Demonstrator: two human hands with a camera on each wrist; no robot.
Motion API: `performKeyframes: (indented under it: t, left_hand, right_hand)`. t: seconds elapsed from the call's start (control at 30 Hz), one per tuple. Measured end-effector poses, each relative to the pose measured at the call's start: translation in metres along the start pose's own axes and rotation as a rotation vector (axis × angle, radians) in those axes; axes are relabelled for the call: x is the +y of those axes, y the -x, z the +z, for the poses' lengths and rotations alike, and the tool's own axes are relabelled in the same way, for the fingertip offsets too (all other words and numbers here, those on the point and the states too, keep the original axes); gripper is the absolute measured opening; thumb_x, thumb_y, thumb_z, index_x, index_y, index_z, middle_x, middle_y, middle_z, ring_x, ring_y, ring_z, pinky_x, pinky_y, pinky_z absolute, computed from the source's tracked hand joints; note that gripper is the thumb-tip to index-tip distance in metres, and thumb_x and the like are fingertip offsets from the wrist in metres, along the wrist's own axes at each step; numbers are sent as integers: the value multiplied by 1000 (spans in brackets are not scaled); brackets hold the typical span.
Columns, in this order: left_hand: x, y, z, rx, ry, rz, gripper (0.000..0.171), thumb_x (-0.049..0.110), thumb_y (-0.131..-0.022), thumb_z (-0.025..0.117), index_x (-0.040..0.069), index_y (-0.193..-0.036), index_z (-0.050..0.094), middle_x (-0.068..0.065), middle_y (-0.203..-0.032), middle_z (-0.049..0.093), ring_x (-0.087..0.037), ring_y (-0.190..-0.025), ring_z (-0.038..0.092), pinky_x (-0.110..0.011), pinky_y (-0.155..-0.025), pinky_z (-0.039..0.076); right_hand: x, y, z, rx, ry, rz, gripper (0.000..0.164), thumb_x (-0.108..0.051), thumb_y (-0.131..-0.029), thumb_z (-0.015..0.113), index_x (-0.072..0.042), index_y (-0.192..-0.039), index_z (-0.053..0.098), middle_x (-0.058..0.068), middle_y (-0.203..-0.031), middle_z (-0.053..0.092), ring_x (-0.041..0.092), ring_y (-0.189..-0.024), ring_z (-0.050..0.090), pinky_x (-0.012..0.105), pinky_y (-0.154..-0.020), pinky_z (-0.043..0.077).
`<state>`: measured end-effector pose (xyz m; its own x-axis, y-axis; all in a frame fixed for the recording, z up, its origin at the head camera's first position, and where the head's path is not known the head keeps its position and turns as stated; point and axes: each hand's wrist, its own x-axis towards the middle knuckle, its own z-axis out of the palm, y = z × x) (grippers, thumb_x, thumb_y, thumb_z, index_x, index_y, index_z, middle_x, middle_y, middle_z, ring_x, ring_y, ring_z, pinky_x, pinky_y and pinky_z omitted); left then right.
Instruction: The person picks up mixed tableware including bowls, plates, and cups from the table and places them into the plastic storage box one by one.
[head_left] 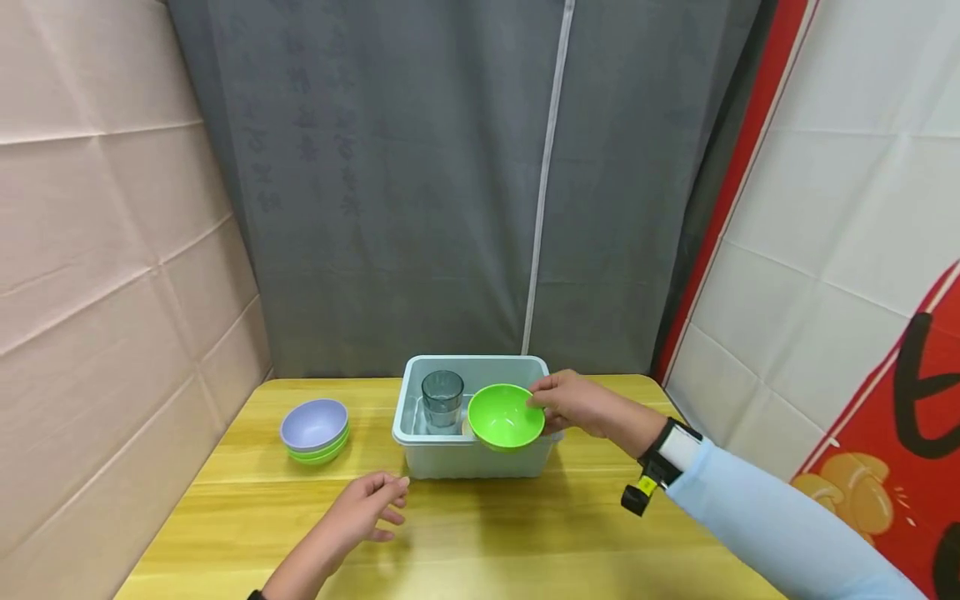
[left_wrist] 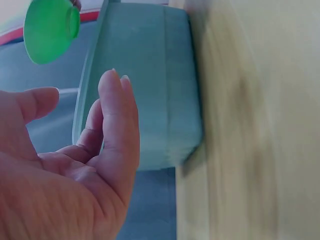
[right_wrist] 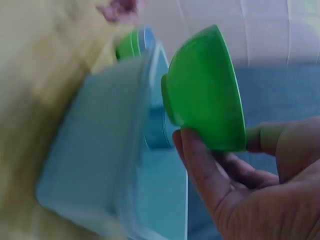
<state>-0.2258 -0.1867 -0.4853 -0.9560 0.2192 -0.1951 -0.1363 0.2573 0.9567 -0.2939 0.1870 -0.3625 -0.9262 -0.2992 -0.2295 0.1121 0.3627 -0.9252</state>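
Observation:
A bright green bowl (head_left: 504,419) is held over the front rim of a pale blue-grey plastic bin (head_left: 474,463). My right hand (head_left: 573,406) pinches the bowl's right edge, thumb at the rim and fingers beneath, as the right wrist view shows the bowl (right_wrist: 205,90) tilted. Inside the bin stands a clear grey drinking glass (head_left: 442,396); something pale beside it is mostly hidden by the bowl. My left hand (head_left: 366,510) hovers in front of the bin, fingers loosely bent and holding nothing. In the left wrist view, its fingers are apart from the bin wall (left_wrist: 145,75).
On the left of the wooden table (head_left: 450,550) sits a stack of bowls, a lavender bowl (head_left: 314,423) on top of green bowls (head_left: 321,454). A grey curtain (head_left: 390,208) hangs behind the table. White panels (head_left: 840,183) flank the right side.

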Motion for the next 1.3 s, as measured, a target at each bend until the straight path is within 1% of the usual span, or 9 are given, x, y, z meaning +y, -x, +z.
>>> performKeyframes:
  t: [0.17, 0.33, 0.5, 0.6, 0.67, 0.8, 1.03, 1.2, 1.3]
  left_hand:
    - [-12, 4, -7, 9, 3, -18, 49, 47, -111, 65, -1, -115, 67, -19, -118, 67, -26, -97, 71, -47, -80, 66]
    - [-20, 10, -12, 22, 7, -40, 49, 48, -110, 67, 0, -113, 67, -16, -115, 67, -25, -96, 70, -44, -79, 65]
    - [-28, 8, -15, 32, 12, -60, 48, 49, -111, 66, 1, -113, 67, -13, -112, 67, -25, -96, 70, -45, -79, 65]
    - [-31, 6, -17, 27, 14, -63, 48, 47, -112, 64, 0, -115, 67, -12, -112, 66, -25, -97, 70, -45, -79, 65]
    - [-31, 5, -17, 25, 16, -59, 47, 46, -112, 64, 0, -116, 67, -12, -111, 66, -25, -97, 70, -45, -79, 65]
    - [-31, 6, -16, 23, 21, -52, 43, 43, -112, 64, 0, -114, 67, -12, -111, 67, -24, -96, 70, -45, -80, 65]
    - [-34, 8, -17, 21, 16, -58, 41, 43, -113, 64, 2, -110, 66, -14, -112, 67, -24, -96, 70, -45, -80, 65]
    - [-37, 10, -18, 35, 15, -67, 39, 42, -112, 64, 4, -107, 66, -14, -111, 67, -25, -95, 70, -45, -79, 65]
    - [-38, 11, -18, 37, 16, -63, 39, 42, -113, 64, 4, -108, 66, -13, -111, 67, -25, -95, 70, -45, -79, 65]
  right_hand:
    - [-10, -37, -18, -24, 55, -3, 33, -10, -112, 61, 11, -136, 67, 22, -117, 75, 30, -98, 82, 45, -91, 67]
    - [-10, -71, -29, -36, 128, 28, 32, -9, -110, 63, 10, -134, 70, 22, -118, 75, 27, -96, 81, 43, -89, 67]
    - [-9, -101, -33, -95, 235, 56, 34, -7, -108, 68, 8, -138, 70, 17, -117, 77, 22, -89, 79, 41, -87, 67]
    - [-14, -114, -31, -135, 325, 54, 26, -6, -107, 71, 5, -129, 76, 14, -113, 79, 21, -87, 78, 41, -88, 67]
    - [-17, -121, -28, -153, 374, 54, 20, -6, -106, 71, 4, -123, 78, 13, -110, 79, 21, -88, 77, 42, -90, 67]
    - [-18, -133, -21, -175, 431, 78, 16, -3, -107, 70, 4, -118, 78, 12, -107, 79, 21, -88, 76, 45, -94, 66]
    - [-10, -140, -13, -148, 512, 152, 15, 0, -105, 70, 6, -117, 77, 14, -107, 79, 24, -91, 76, 46, -95, 65]
    - [-6, -145, -4, -142, 602, 175, 12, 0, -105, 72, 2, -115, 78, 13, -107, 78, 28, -96, 79, 46, -95, 65]
    - [-4, -150, 0, -137, 669, 192, 10, 0, -103, 76, -1, -112, 78, 12, -104, 78, 29, -96, 80, 42, -91, 67]
